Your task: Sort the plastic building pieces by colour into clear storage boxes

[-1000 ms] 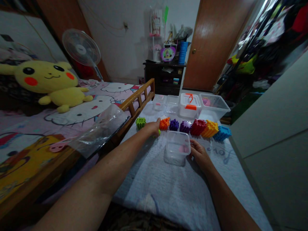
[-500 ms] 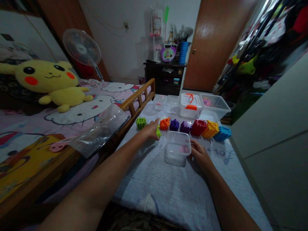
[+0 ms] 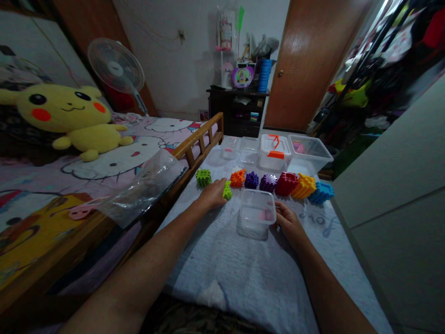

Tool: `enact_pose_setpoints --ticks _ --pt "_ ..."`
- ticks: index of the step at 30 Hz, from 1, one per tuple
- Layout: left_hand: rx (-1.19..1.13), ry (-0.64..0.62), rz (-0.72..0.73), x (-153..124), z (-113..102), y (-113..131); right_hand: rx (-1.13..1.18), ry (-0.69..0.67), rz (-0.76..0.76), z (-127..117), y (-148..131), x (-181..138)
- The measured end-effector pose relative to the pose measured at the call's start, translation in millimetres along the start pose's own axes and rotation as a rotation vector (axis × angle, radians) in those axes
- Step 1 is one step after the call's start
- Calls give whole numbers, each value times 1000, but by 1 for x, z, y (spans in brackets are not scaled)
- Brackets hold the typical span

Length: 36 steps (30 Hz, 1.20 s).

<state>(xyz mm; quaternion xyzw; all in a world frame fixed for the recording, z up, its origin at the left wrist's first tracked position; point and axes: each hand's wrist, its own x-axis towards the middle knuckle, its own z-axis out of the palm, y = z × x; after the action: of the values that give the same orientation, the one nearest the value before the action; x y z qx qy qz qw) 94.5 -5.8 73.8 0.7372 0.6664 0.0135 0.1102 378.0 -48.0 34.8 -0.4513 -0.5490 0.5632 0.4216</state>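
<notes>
My left hand (image 3: 212,195) is closed on a lime-green block cube (image 3: 227,190), just in front of a row of spiky block cubes. The row holds an orange cube (image 3: 238,178), a dark purple cube (image 3: 251,180), a violet cube (image 3: 268,183), a red cube (image 3: 286,183), an orange-yellow cube (image 3: 304,186) and a blue cube (image 3: 321,192). A second green cube (image 3: 203,177) sits apart at the left. My right hand (image 3: 289,222) rests against the right side of a small clear plastic tub (image 3: 256,218) with something pink inside; its fingers curl on the tub's wall.
The cloth-covered surface (image 3: 250,273) also bears several clear containers at the back, one with an orange-latched lid (image 3: 274,151) and a large open bin (image 3: 309,155). A wooden bed rail (image 3: 194,148), a clear plastic bag (image 3: 146,188), a yellow plush toy (image 3: 69,116) and a fan (image 3: 116,69) are to the left.
My left hand has drawn back from the row toward me, bringing the lime-green cube with it. The right hand has stayed on the tub.
</notes>
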Motion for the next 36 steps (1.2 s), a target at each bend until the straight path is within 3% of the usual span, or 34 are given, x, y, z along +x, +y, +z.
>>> enact_pose_setpoints --ticks 12,23,26,30,33,36 --pt "63 -51 -62 3 -2 0 3 -2 -8 -2 6 1" --pt "2 15 27 -8 -4 -2 39 11 15 2 -3 -1" --pt "-27 45 68 -15 -18 2 31 2 13 1 -2 -1" --pt "-102 112 156 -33 -52 21 8 -8 0 0 0 0" --pt "-182 84 255 -46 -76 46 6 -3 -4 -1 1 0" --pt "-200 4 327 -51 -86 70 0 -10 3 0 2 0"
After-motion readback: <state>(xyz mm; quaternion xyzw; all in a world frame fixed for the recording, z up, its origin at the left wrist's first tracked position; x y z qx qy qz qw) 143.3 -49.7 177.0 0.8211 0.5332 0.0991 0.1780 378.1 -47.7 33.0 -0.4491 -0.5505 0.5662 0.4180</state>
